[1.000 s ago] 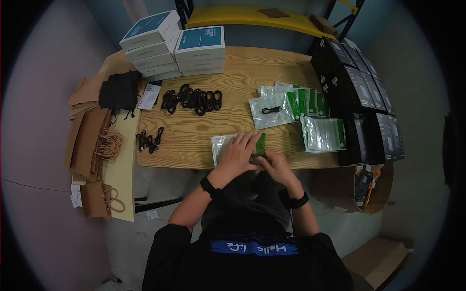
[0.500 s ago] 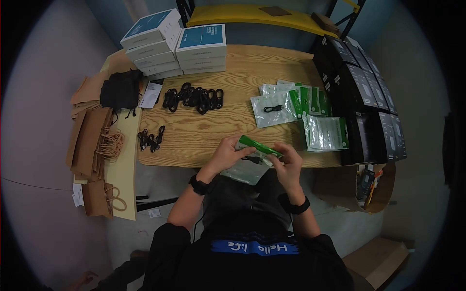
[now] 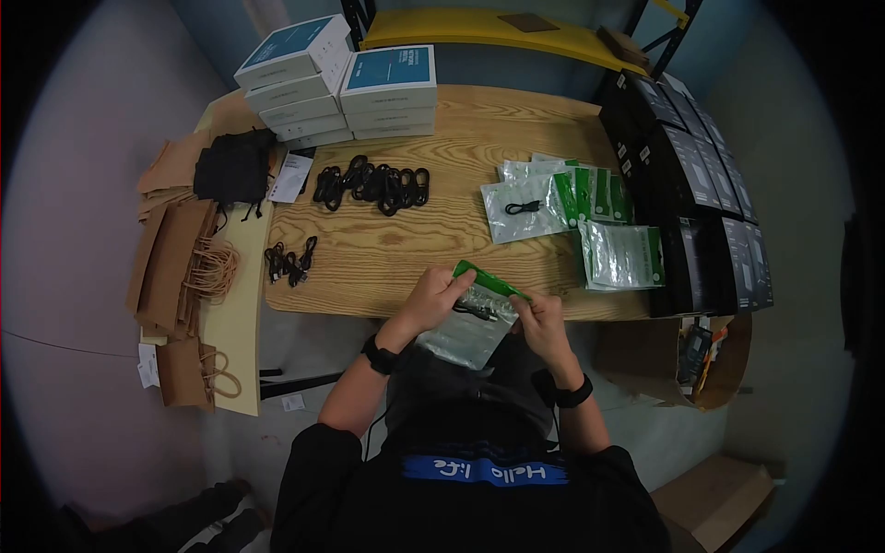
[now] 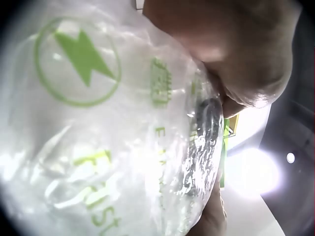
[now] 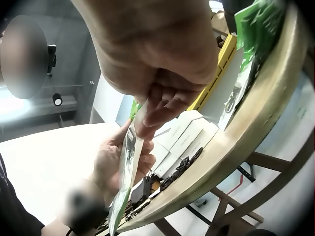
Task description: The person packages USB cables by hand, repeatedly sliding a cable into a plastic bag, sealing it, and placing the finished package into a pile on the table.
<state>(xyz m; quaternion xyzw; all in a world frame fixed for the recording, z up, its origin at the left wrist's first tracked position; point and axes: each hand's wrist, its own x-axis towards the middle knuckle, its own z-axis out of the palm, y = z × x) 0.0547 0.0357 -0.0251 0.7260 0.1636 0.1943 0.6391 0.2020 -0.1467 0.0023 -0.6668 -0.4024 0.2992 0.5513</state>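
Observation:
A clear plastic zip bag (image 3: 466, 339) with a green top strip hangs between my two hands over the table's front edge. Through its film a coiled black cable (image 3: 477, 311) shows near the top. My left hand (image 3: 431, 300) pinches the bag's upper left corner, thumb on the green strip. At the other upper corner my right hand (image 3: 544, 324) pinches the strip between thumb and fingers. Seen from the left wrist, the bag's film (image 4: 123, 128) bulges close to the camera, with a green lightning-bolt print. The right wrist view catches the bag (image 5: 127, 167) edge-on.
Similar green-topped bags (image 3: 619, 256) lie on the right of the table, beside stacked black boxes (image 3: 682, 166). Black cables (image 3: 373, 186) and smaller cables (image 3: 290, 263) lie to the left. White boxes (image 3: 387, 92) stand behind. Paper bags (image 3: 166, 267) sit on the left side table.
The bag has come up from the table's front edge and now hangs tilted between both hands, which have moved to its top corners. Another person's legs have appeared at lower left.

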